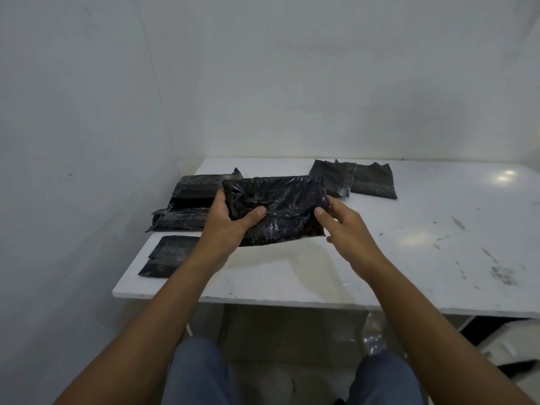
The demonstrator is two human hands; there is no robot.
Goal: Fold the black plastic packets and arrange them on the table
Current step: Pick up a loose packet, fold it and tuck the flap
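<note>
I hold a glossy black plastic packet (277, 206) above the middle of the white table (409, 258). My left hand (230, 229) grips its left edge, thumb on top. On the right edge, my right hand (344, 226) pinches it between thumb and fingers. A stack of black packets (190, 200) lies at the table's far left, partly hidden behind the held one. Two flat folded packets (169, 255) rest near the front left edge. Flat packets (356, 179) lie side by side at the back, slightly overlapping.
The table stands in a corner, with white walls (87, 112) to the left and behind. Its right half is bare but scuffed and stained. My knees in blue jeans (204, 372) sit below the front edge. A dark object (496, 331) lies on the floor at right.
</note>
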